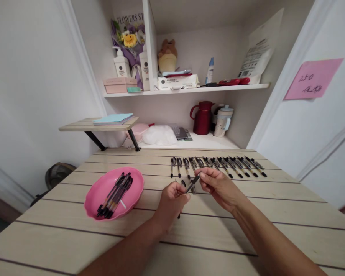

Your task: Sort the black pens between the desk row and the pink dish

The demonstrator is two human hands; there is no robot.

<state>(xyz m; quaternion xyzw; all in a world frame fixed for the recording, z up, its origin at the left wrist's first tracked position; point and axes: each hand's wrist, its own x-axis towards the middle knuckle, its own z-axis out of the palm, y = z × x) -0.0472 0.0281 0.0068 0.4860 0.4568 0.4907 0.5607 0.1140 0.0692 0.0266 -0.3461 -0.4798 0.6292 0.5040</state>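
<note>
A dark pen (pixel 193 183) slants between my two hands above the table. My left hand (pixel 172 201) is closed around its lower end. At the upper end, my right hand (pixel 214 183) pinches the tip between thumb and fingers. Just behind the pen lie small pen parts, among them a dark cap (pixel 183 183), partly covered by my hands. A dark end shows below my left hand; I cannot tell whether it is held or lying there. Beyond my hands, a row of pens (pixel 224 167) lies side by side. To the left, a pink bowl (pixel 89 199) holds several capped pens (pixel 119 194).
A small raised shelf (pixel 74 124) with blue paper (pixel 117 118) stands at the back left. Behind the table are a plastic bag (pixel 160 135), a red jug (pixel 202 118) and a cup (pixel 223 122). A pink note (pixel 314 79) is on the right wall.
</note>
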